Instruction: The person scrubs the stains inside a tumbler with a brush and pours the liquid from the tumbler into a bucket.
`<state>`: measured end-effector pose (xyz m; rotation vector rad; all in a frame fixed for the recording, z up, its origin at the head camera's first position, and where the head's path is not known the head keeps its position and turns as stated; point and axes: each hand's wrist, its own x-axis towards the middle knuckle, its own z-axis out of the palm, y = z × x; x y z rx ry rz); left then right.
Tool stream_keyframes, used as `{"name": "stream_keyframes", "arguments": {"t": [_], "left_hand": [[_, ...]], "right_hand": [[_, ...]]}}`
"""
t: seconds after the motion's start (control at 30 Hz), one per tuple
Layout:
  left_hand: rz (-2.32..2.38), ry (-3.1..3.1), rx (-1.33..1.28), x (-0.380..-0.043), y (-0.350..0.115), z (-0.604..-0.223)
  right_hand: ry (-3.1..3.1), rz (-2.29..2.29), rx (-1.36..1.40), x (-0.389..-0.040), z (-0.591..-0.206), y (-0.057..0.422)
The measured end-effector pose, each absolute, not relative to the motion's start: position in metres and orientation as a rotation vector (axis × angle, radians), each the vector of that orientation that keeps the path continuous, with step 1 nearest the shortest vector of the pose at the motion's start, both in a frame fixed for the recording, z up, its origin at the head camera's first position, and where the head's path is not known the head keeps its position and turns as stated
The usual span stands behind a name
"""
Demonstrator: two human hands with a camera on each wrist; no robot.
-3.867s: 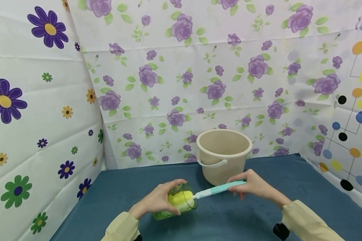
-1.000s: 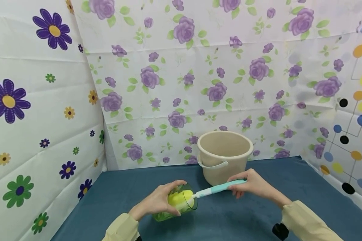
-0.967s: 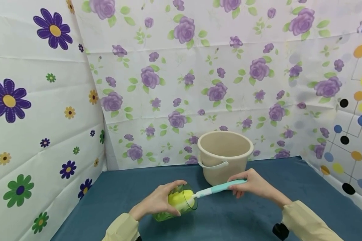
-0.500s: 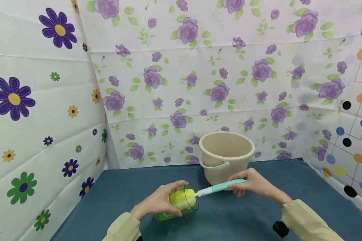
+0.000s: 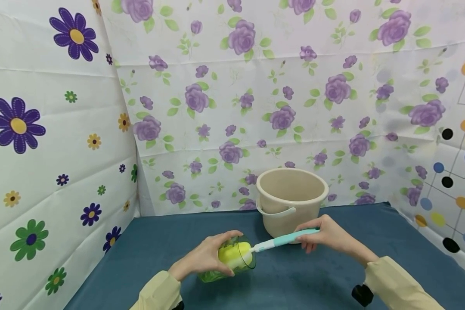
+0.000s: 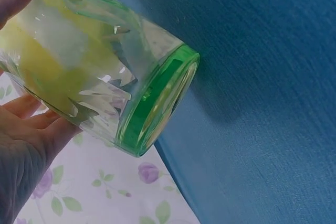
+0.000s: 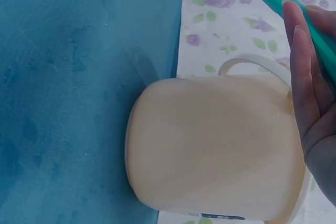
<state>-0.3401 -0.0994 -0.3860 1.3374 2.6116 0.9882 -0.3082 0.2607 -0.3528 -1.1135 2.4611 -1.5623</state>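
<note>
Two hands [image 5: 205,256] [image 5: 327,236], two sleeves [image 5: 159,289] [image 5: 397,280], one glass [image 6: 128,77], one brush [image 5: 273,243], one bucket [image 5: 306,213], one tabletop [image 5: 159,243]

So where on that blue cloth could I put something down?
Bare cloth lies between the left hand and the daisy-print sheet, and another patch between the bucket and the dotted sheet, beyond the right sleeve. The middle is crowded: that hand holds the green glass, the right hand the sponge brush reaching into it.

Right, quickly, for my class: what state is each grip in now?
Left grip: closed, holding the green transparent cup.
Right grip: closed, holding the teal-handled sponge brush.
</note>
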Motion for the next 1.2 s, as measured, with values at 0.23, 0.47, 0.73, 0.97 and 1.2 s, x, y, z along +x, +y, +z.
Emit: {"name": "stream_keyframes", "arguments": {"t": [0.23, 0.47, 0.73, 0.97, 1.2], "left_hand": [[1.008, 2.603, 1.305, -0.339, -0.099, -0.385], [1.0, 2.604, 1.325, -0.34, -0.099, -0.387], [0.988, 2.619, 1.354, -0.341, -0.1, -0.387], [1.015, 2.61, 1.341, -0.341, -0.1, -0.388], [1.035, 2.603, 1.305, -0.34, -0.1, -0.387]], "right_hand": [[2.503, -1.538, -1.122, -0.303, -0.341, 0.255], [2.474, -1.516, -1.06, -0.31, -0.355, 0.259], [2.443, -1.535, -1.048, -0.305, -0.355, 0.259], [2.446, -1.578, -1.079, -0.299, -0.345, 0.26], [2.481, -1.563, -1.073, -0.304, -0.342, 0.262]]}}
